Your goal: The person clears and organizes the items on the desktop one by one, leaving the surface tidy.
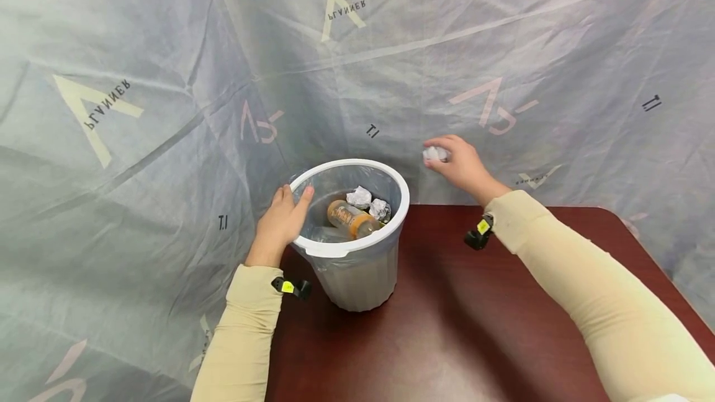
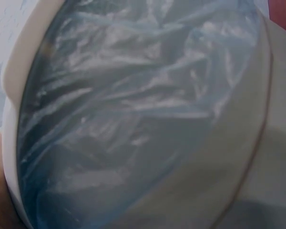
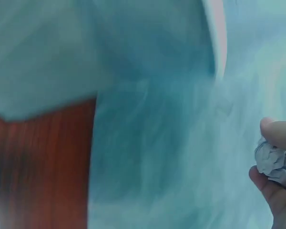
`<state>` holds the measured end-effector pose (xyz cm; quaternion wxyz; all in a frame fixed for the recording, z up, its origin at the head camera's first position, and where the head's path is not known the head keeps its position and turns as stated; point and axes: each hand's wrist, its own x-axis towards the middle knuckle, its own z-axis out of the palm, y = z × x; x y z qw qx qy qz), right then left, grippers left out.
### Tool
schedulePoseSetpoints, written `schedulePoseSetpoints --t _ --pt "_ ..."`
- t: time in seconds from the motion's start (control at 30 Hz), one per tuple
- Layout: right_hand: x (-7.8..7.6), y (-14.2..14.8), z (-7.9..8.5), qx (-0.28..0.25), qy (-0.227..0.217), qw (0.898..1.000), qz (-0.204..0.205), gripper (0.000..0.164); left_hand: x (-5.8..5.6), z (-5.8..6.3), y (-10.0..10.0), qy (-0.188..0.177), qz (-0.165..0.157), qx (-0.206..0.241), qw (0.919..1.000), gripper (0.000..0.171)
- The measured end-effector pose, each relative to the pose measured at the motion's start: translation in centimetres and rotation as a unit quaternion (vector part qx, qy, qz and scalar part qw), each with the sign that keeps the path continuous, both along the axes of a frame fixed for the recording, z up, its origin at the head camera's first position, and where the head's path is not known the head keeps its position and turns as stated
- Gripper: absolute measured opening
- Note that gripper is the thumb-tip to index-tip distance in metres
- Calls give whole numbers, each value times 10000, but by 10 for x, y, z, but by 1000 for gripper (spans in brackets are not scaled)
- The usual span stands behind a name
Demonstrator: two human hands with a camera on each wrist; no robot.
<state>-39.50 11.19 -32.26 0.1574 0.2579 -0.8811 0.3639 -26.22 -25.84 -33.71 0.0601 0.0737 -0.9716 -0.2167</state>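
Note:
A pale trash can (image 1: 357, 281) with a white rim and a clear plastic liner (image 2: 133, 95) stands on the table, its mouth tilted toward the head view. My left hand (image 1: 279, 222) grips the left side of the rim, thumb over the edge. Inside lie a bottle (image 1: 347, 216) with an orange label and two crumpled paper balls (image 1: 359, 197). To the right of the can and above its rim, my right hand (image 1: 460, 166) pinches another crumpled paper ball (image 3: 270, 160) between thumb and fingers, against the grey sheet.
The dark red-brown table (image 1: 447, 340) has a rounded far right corner. Grey printed sheeting (image 1: 447, 48) hangs behind it and along the left, close to the can. Black wrist devices (image 1: 477, 234) sit on both sleeves.

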Motion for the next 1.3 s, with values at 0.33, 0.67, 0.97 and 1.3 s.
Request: schedulePoseSetpoints --t 0.33,0.67,0.97,1.3 --pt "22 -70 24 332 -146 9962 791 43 0 0 -1 102 28 -6 9999 107" --pt "32 -90 10 825 -673 9849 1364 43 -1 0 -1 62 50 47 10000 107" --pt "35 -91 5 987 -511 9790 1709 54 -1 3 -1 54 45 51 10000 108" --pt "39 -90 -4 725 -499 9819 1675 49 1 4 0 49 58 22 10000 105"
